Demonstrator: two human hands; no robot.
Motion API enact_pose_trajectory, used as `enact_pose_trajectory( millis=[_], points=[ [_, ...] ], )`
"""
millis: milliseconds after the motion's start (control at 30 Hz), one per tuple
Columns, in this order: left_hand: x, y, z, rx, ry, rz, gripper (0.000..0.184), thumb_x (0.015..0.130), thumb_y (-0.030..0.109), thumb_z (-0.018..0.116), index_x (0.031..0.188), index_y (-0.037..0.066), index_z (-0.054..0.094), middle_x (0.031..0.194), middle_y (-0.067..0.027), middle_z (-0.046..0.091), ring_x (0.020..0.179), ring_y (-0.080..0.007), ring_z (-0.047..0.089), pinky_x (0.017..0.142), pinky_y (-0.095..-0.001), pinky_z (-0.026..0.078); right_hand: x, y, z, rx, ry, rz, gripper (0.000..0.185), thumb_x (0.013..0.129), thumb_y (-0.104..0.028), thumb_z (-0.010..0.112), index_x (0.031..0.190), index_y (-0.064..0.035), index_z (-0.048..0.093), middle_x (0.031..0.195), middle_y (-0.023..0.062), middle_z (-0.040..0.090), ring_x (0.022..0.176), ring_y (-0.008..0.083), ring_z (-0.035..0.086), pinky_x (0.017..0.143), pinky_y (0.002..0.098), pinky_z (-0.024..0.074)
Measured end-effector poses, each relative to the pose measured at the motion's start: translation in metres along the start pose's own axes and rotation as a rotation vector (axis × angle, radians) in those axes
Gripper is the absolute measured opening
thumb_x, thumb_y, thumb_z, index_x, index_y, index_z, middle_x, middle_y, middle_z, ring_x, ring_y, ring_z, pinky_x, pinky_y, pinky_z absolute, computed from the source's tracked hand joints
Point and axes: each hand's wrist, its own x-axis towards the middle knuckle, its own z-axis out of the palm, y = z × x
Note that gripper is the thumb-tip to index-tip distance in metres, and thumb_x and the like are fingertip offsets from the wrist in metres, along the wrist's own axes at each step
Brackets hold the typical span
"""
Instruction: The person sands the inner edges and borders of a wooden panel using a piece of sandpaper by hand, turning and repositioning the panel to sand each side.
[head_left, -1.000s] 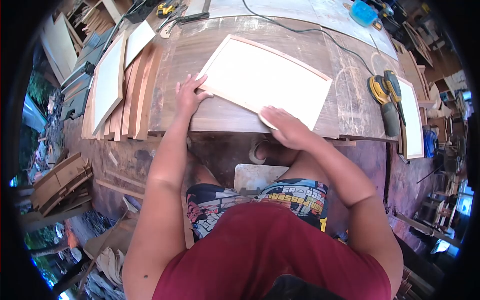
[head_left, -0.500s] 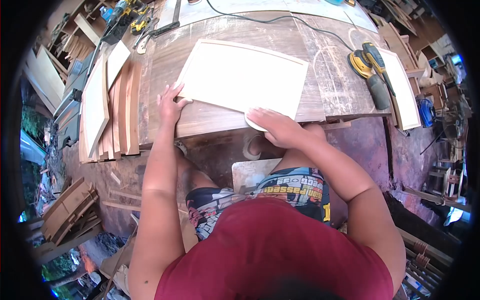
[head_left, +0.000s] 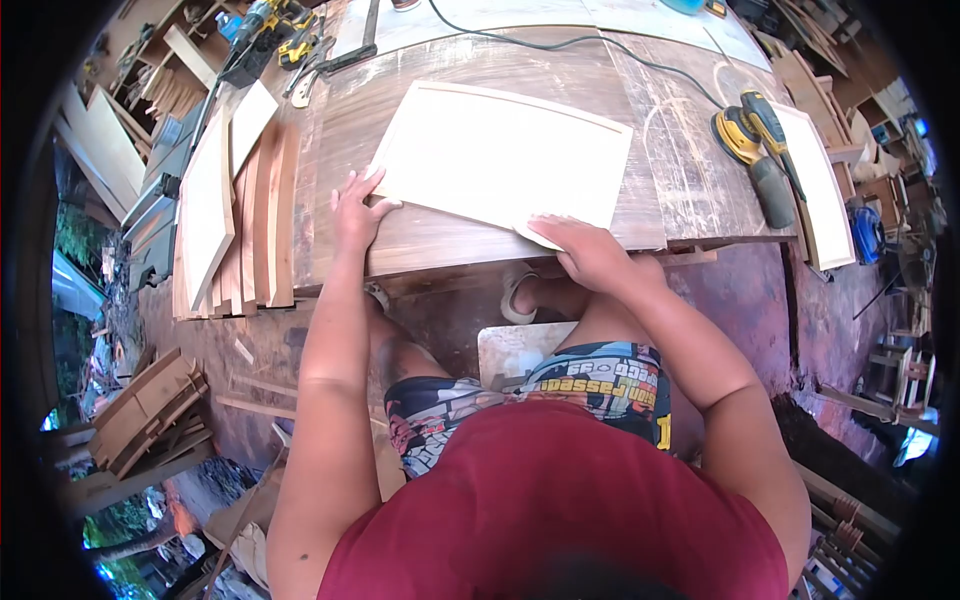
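A pale rectangular panel with a thin raised wooden frame (head_left: 505,155) lies at a slant on the wooden workbench (head_left: 450,245). At the panel's near left corner my left hand (head_left: 357,208) rests with its fingers apart, the thumb along the near edge. My right hand (head_left: 580,245) is closed over a thin, pale yellowish pad (head_left: 538,238), pressed on the panel's near edge right of its middle. Most of the pad is hidden under the fingers.
A yellow and black sander (head_left: 740,135) lies on the bench at right, its cord running across the back. Beside it leans another framed panel (head_left: 818,190). Wooden boards (head_left: 262,220) and white panels (head_left: 208,205) are stacked at left. Drills (head_left: 295,45) lie at the back left.
My right hand has shifted slightly along the near edge with the pad. My left hand stays at the panel's left corner. The whole view has shifted as the camera moved.
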Motion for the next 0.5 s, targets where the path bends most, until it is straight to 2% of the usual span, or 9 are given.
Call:
enact_pose_trajectory(
  millis=[233,367,433,500],
  points=[
    [0.001,-0.002,0.002,-0.006,0.018,0.018,0.066,0.071,0.031,0.086,0.133,0.029,0.065,0.148,-0.0053,0.054,0.144,-0.028,0.041,0.12,-0.0549,0.017,0.046,-0.029,0.042,-0.008,0.078,0.032,0.049,0.088,0.0,0.045,0.134,-0.0101,0.058,0.138,0.0162,0.058,0.13,0.0342,0.053,0.109,0.0428,0.0432],
    [0.001,0.001,-0.001,-0.002,-0.015,0.024,0.066,0.074,0.03,0.083,0.137,0.027,0.062,0.149,-0.0115,0.052,0.145,-0.0305,0.039,0.12,-0.0565,0.018,0.042,-0.022,0.032,0.023,0.037,0.002,0.046,0.086,-0.001,0.052,0.13,-0.0083,0.06,0.139,0.0167,0.057,0.13,0.0345,0.052,0.11,0.0421,0.0422],
    [0.001,-0.002,0.002,0.005,0.022,0.033,0.064,0.072,0.033,0.085,0.133,0.029,0.065,0.148,-0.0041,0.054,0.143,-0.0279,0.041,0.12,-0.0549,0.018,0.029,-0.018,0.014,0.041,0.003,0.0,0.045,0.085,-0.001,0.055,0.128,-0.0087,0.062,0.139,0.0168,0.056,0.129,0.0344,0.052,0.11,0.042,0.0419],
    [0.001,-0.003,0.003,0.002,0.023,0.021,0.064,0.072,0.034,0.085,0.133,0.029,0.065,0.148,-0.004,0.054,0.143,-0.0276,0.041,0.12,-0.0547,0.018,0.019,-0.015,-0.006,0.002,0.038,0.105,0.035,0.086,-0.005,0.061,0.121,-0.0069,0.067,0.127,0.0174,0.065,0.117,0.0312,0.062,0.103,0.0389,0.047]
  ],
)
